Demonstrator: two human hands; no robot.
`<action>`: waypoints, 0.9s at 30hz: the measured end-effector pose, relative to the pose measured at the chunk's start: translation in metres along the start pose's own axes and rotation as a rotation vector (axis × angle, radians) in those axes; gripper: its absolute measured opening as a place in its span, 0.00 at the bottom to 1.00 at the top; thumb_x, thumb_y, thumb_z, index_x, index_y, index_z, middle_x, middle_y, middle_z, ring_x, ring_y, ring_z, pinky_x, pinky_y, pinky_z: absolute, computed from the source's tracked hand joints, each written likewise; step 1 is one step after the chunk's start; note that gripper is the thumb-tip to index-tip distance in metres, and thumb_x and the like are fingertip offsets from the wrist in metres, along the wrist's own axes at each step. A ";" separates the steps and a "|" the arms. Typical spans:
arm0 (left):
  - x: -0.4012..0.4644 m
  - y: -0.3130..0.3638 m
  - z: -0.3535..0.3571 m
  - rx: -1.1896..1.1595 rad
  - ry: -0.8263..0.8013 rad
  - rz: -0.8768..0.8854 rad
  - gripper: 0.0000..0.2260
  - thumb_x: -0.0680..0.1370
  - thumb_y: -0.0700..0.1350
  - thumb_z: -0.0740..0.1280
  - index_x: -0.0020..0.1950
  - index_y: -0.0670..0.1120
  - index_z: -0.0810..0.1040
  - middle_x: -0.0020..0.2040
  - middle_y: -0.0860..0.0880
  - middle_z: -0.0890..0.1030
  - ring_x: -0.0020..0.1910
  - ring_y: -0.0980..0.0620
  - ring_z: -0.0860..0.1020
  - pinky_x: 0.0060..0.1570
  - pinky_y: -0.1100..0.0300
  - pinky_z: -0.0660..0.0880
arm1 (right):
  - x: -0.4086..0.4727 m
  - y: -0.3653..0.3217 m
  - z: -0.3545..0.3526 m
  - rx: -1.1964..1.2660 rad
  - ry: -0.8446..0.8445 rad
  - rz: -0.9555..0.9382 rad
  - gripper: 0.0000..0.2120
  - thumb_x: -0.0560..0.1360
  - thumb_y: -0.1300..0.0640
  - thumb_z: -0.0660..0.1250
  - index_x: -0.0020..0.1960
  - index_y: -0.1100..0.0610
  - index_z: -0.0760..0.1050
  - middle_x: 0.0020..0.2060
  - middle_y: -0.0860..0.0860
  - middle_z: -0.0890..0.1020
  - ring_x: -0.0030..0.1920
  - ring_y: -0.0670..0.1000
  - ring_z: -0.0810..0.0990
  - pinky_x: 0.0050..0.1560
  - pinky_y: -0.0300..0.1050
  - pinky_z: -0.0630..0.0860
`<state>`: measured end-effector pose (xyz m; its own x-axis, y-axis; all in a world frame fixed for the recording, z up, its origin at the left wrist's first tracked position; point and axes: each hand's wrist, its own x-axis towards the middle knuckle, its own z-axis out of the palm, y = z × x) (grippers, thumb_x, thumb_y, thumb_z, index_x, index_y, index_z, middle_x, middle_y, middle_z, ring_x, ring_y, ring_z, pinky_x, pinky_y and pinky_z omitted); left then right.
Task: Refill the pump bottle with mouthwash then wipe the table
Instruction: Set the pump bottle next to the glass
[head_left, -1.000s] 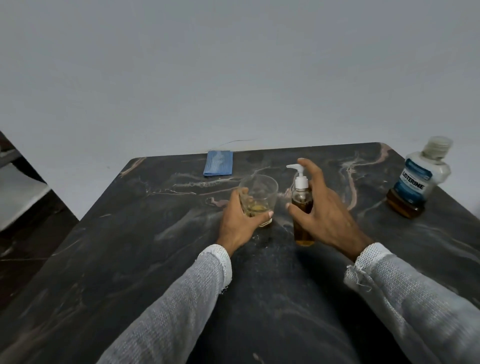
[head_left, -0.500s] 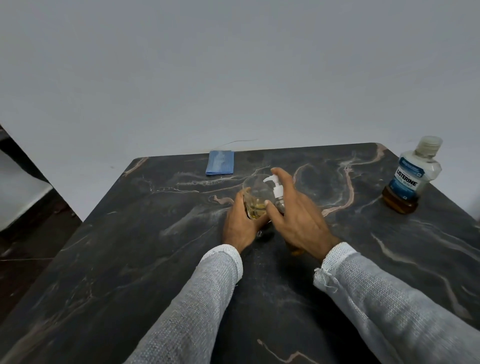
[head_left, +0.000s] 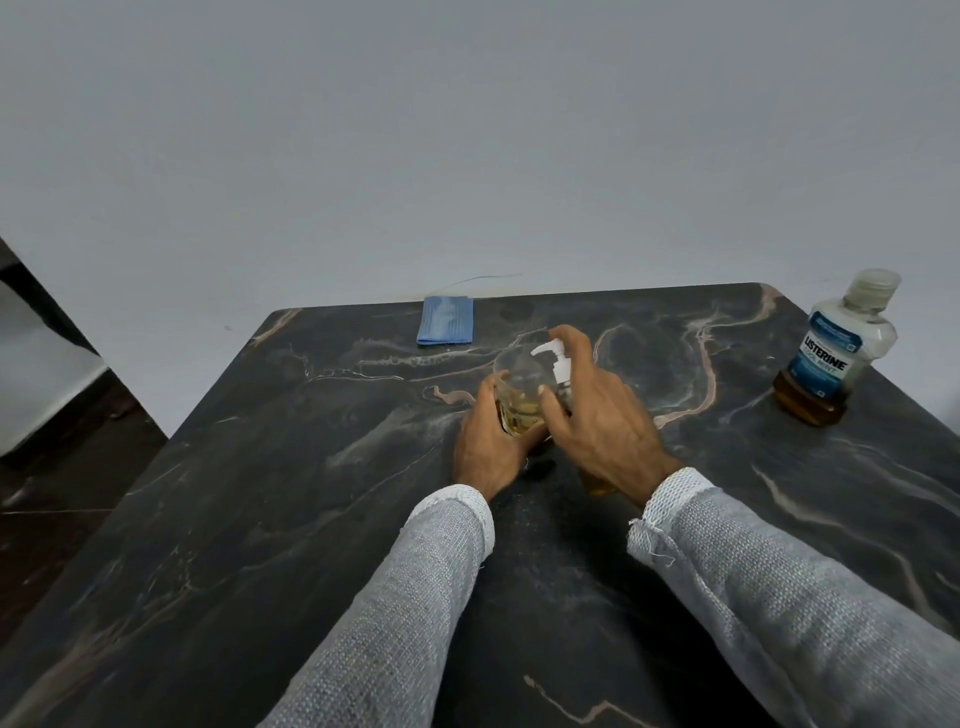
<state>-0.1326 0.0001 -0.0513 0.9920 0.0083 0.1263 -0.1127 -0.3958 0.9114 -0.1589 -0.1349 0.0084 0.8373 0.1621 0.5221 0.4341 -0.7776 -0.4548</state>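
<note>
My left hand (head_left: 488, 447) grips a clear glass (head_left: 519, 387) with a little amber liquid in it, standing on the dark marble table (head_left: 311, 467). My right hand (head_left: 602, 421) holds the pump bottle (head_left: 558, 366) tilted toward the glass, its white nozzle over the rim. Most of the bottle's body is hidden behind my right hand; amber liquid shows at its base near my wrist. A capped mouthwash bottle (head_left: 836, 358) with a blue label and a low amber level stands at the far right. A folded blue cloth (head_left: 447, 319) lies at the table's back edge.
A plain grey wall rises behind the table. The table's left edge drops to a dark floor (head_left: 62, 467), where a pale object (head_left: 36, 379) stands at far left.
My right hand has brought the pump bottle left from beside the glass and tilted it so the nozzle is over the glass rim. My left hand has stayed on the glass.
</note>
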 end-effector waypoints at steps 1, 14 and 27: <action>0.000 -0.001 0.000 0.005 0.001 0.005 0.37 0.64 0.61 0.76 0.69 0.58 0.64 0.63 0.52 0.79 0.60 0.51 0.78 0.62 0.49 0.75 | 0.000 0.002 -0.002 -0.006 -0.003 0.016 0.24 0.78 0.53 0.61 0.70 0.47 0.53 0.37 0.49 0.79 0.31 0.47 0.77 0.34 0.47 0.78; 0.001 -0.003 0.002 0.015 0.032 0.051 0.38 0.63 0.62 0.77 0.68 0.59 0.64 0.63 0.55 0.78 0.59 0.54 0.78 0.62 0.53 0.75 | 0.008 0.014 -0.014 -0.048 0.010 0.053 0.21 0.79 0.54 0.59 0.69 0.52 0.55 0.31 0.47 0.76 0.28 0.46 0.75 0.29 0.43 0.71; 0.002 -0.003 0.002 0.005 0.029 0.039 0.36 0.62 0.62 0.77 0.66 0.63 0.64 0.62 0.55 0.78 0.60 0.53 0.78 0.63 0.50 0.75 | 0.018 0.012 -0.009 0.017 0.065 0.036 0.15 0.80 0.53 0.57 0.64 0.50 0.57 0.30 0.48 0.76 0.27 0.48 0.75 0.28 0.45 0.71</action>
<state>-0.1302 -0.0001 -0.0546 0.9848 0.0193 0.1726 -0.1505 -0.4009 0.9037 -0.1420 -0.1469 0.0188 0.8294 0.0941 0.5506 0.4104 -0.7715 -0.4862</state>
